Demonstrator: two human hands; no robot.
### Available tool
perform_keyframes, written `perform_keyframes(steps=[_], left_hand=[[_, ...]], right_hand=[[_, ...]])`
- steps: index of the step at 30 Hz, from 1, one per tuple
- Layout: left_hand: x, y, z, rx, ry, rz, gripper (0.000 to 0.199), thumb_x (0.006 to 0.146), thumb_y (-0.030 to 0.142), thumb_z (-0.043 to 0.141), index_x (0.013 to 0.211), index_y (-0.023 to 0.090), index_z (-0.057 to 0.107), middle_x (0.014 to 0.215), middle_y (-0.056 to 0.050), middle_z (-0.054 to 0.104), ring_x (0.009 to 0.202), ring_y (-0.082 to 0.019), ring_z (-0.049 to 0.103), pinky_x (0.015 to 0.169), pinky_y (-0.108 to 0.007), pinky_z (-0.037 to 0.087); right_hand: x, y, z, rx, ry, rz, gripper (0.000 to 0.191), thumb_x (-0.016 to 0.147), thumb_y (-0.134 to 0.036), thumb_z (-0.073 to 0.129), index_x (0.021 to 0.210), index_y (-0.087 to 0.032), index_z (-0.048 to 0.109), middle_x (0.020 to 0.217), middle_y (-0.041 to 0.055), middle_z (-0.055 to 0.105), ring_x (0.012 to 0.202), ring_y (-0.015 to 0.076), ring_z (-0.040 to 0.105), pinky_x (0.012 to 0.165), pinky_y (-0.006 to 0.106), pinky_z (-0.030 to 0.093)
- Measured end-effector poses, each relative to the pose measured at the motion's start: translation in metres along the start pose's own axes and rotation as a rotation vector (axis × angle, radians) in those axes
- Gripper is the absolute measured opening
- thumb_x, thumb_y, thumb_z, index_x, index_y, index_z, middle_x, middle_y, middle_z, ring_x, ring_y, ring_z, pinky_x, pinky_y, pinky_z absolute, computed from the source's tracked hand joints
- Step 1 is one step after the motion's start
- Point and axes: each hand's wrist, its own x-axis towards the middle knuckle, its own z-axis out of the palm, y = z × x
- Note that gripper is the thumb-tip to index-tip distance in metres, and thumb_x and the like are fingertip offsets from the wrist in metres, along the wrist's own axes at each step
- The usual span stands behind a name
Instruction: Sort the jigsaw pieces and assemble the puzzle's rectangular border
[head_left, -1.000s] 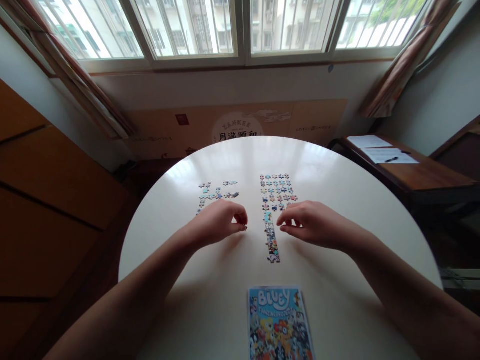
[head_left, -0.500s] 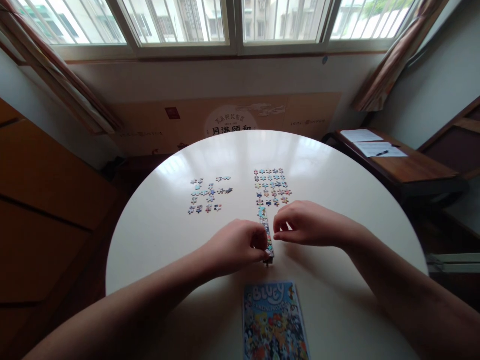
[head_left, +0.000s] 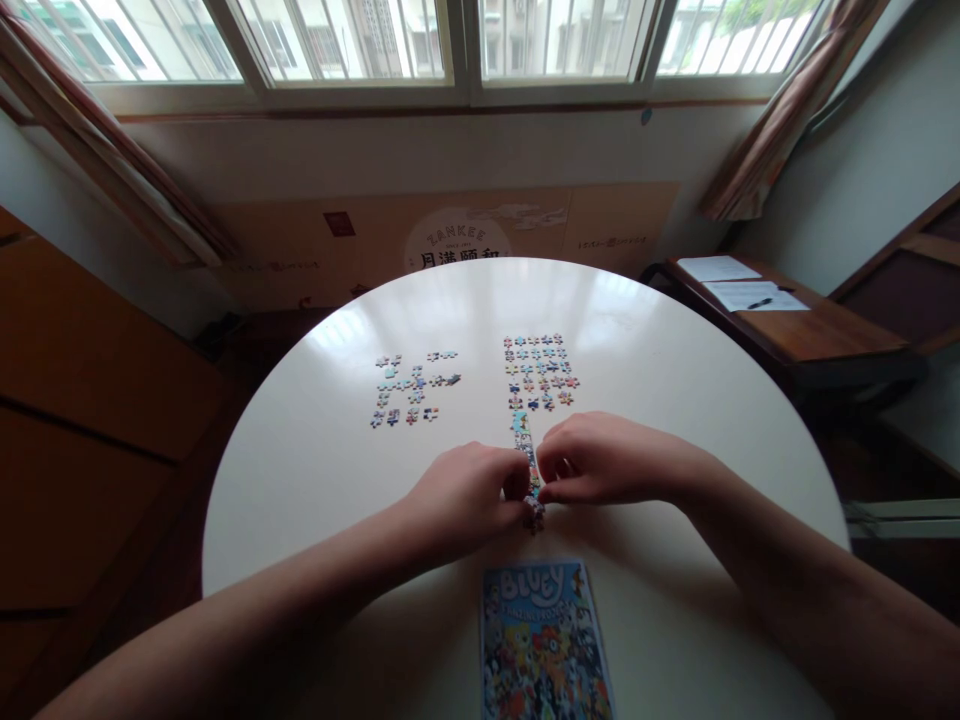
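A narrow strip of joined jigsaw puzzle pieces [head_left: 523, 437] runs toward me down the middle of the table. My left hand [head_left: 476, 492] is closed at the strip's left side, thumb and fingers pinching near its lower end. From the right, my right hand [head_left: 607, 457] presses its curled fingertips and thumb against the same stretch. My fingers partly cover the strip there. At its near end a puzzle piece [head_left: 534, 516] sticks out below the fingertips. Loose puzzle pieces [head_left: 546, 367] lie in rows just beyond the strip.
More puzzle pieces [head_left: 405, 385], some linked, are spread on the left of the round white table [head_left: 300, 490]. The Bluey picture sheet [head_left: 546, 640] lies close to me. A wooden side table [head_left: 795, 335] with papers stands at the right, beyond the table's edge.
My right hand has moved left and slightly down, from beside the strip onto it. The left hand stays at the strip. The near end piece now looks lighter. The view has shifted slightly.
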Motion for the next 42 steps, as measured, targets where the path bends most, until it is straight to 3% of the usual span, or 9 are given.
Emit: perform_keyframes(steps=[11,33,42], left_hand=[[0.000,-0.004,-0.006,0.022,-0.083,0.038,0.029,0.080,0.044,0.068,0.068,0.020,0.057,0.069,0.000,0.062,0.061,-0.013,0.047,0.055,-0.029,0.027],[0.006,-0.004,0.000,0.026,-0.066,0.029,0.038,0.077,0.048,0.072,0.065,0.020,0.050,0.064,0.002,0.055,0.061,-0.013,0.044,0.055,-0.029,0.024],[0.008,-0.007,0.000,0.045,-0.047,0.031,0.031,0.081,0.042,0.065,0.066,0.019,0.050,0.063,0.001,0.056,0.058,-0.012,0.043,0.053,-0.029,0.024]], right_hand=[[0.003,0.000,0.005,-0.049,0.011,0.008,0.017,0.084,-0.027,0.062,0.069,-0.019,0.061,0.069,-0.0003,0.061,0.063,0.0124,0.049,0.060,0.027,0.031],[0.004,0.000,0.007,-0.025,0.006,0.044,0.012,0.082,-0.027,0.065,0.073,-0.020,0.062,0.073,-0.0008,0.064,0.067,0.0133,0.053,0.060,0.027,0.031],[0.004,0.000,0.008,-0.025,0.004,0.052,0.012,0.082,-0.026,0.065,0.073,-0.020,0.062,0.075,-0.0001,0.065,0.068,0.0138,0.054,0.061,0.027,0.032]])
